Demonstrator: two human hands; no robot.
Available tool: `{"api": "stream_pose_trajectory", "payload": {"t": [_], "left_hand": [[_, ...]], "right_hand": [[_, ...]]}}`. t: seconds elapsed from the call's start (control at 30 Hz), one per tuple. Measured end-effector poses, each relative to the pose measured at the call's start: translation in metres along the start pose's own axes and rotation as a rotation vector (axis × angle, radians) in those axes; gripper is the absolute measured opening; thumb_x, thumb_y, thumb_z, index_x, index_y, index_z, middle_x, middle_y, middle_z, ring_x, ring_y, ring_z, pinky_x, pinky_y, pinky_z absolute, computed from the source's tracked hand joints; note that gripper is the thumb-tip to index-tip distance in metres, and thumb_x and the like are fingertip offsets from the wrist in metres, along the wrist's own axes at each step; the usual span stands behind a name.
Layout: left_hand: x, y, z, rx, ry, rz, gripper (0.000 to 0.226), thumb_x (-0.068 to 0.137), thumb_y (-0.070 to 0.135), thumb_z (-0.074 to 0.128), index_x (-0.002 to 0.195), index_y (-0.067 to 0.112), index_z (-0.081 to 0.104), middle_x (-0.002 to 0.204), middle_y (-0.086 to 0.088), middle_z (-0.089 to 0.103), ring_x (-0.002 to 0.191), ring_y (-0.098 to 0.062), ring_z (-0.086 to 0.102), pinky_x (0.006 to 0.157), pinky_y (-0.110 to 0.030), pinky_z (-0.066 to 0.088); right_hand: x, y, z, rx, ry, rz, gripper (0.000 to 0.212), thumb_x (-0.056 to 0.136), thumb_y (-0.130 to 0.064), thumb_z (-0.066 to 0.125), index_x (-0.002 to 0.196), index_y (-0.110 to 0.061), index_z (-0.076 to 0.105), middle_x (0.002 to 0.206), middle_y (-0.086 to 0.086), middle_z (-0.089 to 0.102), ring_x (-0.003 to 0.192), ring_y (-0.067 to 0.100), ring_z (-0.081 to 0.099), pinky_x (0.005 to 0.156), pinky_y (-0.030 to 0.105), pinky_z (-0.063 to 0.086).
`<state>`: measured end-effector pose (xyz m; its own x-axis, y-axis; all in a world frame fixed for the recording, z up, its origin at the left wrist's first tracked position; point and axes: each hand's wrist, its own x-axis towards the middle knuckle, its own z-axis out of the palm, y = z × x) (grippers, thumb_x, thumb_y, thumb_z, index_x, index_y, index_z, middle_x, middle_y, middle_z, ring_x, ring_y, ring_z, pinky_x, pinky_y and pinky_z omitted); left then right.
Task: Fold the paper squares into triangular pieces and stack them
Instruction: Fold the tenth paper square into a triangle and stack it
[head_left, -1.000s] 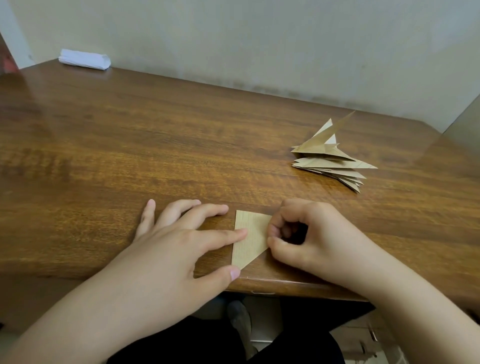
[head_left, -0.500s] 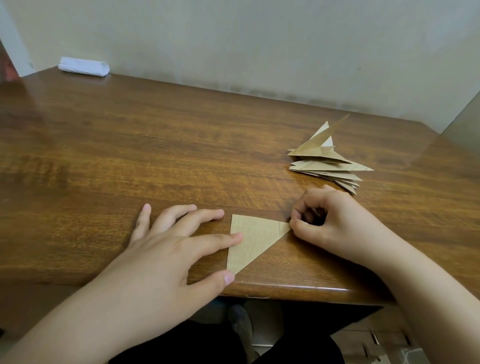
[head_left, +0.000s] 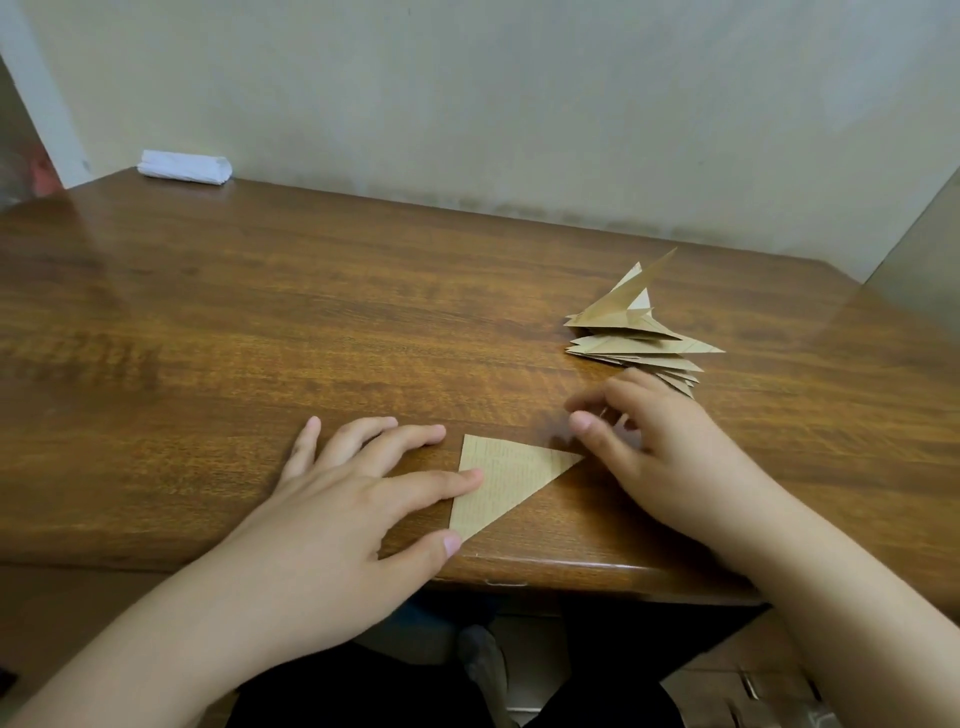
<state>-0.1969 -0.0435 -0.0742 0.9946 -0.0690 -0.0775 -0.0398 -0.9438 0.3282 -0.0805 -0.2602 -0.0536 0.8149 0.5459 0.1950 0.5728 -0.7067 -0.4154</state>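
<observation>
Surface (head_left: 260, 322): glossy brown wood with strong grain, filling the middle of the frame; its rounded front edge runs along the lower part, and a pale plain wall stands behind it.
Folded triangle (head_left: 506, 480): one tan paper piece with faint ruled lines, lying flat just below centre of the frame near the front edge — a crisp right-angled triangle, long edge slanting from its right tip down to its lower tip.
Stack (head_left: 636, 338): tan folded triangles piled at right of centre, the pointed tips fanned out loosely; the top piece tilts up with one sharp corner in the air.
White bundle (head_left: 184, 166): a soft, rolled white thing in the upper left of the frame, at the back edge by the wall; what it is made of I cannot tell.
Left hand (head_left: 353, 499): fingers spread wide and flat, palm down on the wood. The forefinger tip presses the left edge of the folded triangle; the thumb tip lies at its lower corner. The forearm enters from the lower left.
Right hand (head_left: 654, 447): blurred, fingers loosely curled and parted, holding nothing — it hangs just right of the triangle's right tip, between that tip and the stack, apart from both. Its forearm enters from the lower right.
</observation>
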Motion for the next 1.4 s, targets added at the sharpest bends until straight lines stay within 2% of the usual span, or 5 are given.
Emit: {"api": "stream_pose_trajectory", "payload": {"t": [0.33, 0.57, 0.7, 1.0, 1.4], "left_hand": [[0.002, 0.018, -0.002, -0.210, 0.161, 0.085, 0.058, 0.096, 0.030, 0.044, 0.117, 0.073, 0.011, 0.128, 0.046, 0.027, 0.126, 0.024, 0.010, 0.114, -0.017, 0.005], [0.016, 0.032, -0.002, -0.743, 0.356, -0.035, 0.029, 0.085, 0.015, 0.064, 0.099, 0.040, 0.062, 0.078, 0.015, 0.066, 0.074, -0.001, 0.063, 0.071, -0.013, 0.046], [0.039, 0.040, -0.014, -0.795, 0.308, -0.031, 0.020, 0.087, 0.014, 0.063, 0.092, 0.033, 0.067, 0.072, 0.009, 0.069, 0.068, -0.004, 0.066, 0.067, -0.015, 0.049], [0.137, 0.068, -0.035, -0.817, 0.270, 0.075, 0.016, 0.091, 0.017, 0.060, 0.105, 0.024, 0.062, 0.054, 0.004, 0.063, 0.048, -0.007, 0.053, 0.054, -0.017, 0.046], [0.189, 0.052, -0.006, -0.301, 0.434, 0.161, 0.019, 0.090, 0.021, 0.056, 0.105, 0.022, 0.068, 0.073, 0.014, 0.054, 0.067, -0.002, 0.050, 0.065, -0.020, 0.042]], "right_hand": [[-0.025, -0.026, 0.008, 0.111, -0.056, 0.033, 0.011, 0.087, -0.042, 0.060, 0.083, -0.039, 0.050, 0.086, -0.018, 0.055, 0.081, -0.002, 0.052, 0.064, 0.013, 0.040], [-0.039, -0.016, 0.002, 0.389, 0.039, 0.072, 0.040, 0.084, -0.029, 0.068, 0.109, -0.055, 0.050, 0.093, -0.022, 0.067, 0.090, -0.006, 0.060, 0.084, 0.016, 0.048], [-0.033, -0.008, -0.005, 0.386, 0.143, 0.016, 0.051, 0.085, -0.020, 0.067, 0.118, -0.056, 0.052, 0.105, -0.018, 0.063, 0.087, 0.006, 0.065, 0.079, 0.027, 0.052], [0.024, 0.025, -0.038, 0.267, 0.353, 0.165, 0.031, 0.088, -0.008, 0.063, 0.106, -0.033, 0.068, 0.092, -0.022, 0.064, 0.079, -0.007, 0.060, 0.066, 0.000, 0.041], [0.054, 0.065, 0.005, -0.212, 0.278, 0.336, 0.024, 0.091, -0.032, 0.053, 0.112, -0.034, 0.066, 0.110, -0.007, 0.038, 0.109, 0.018, 0.037, 0.089, 0.026, 0.029]]}}
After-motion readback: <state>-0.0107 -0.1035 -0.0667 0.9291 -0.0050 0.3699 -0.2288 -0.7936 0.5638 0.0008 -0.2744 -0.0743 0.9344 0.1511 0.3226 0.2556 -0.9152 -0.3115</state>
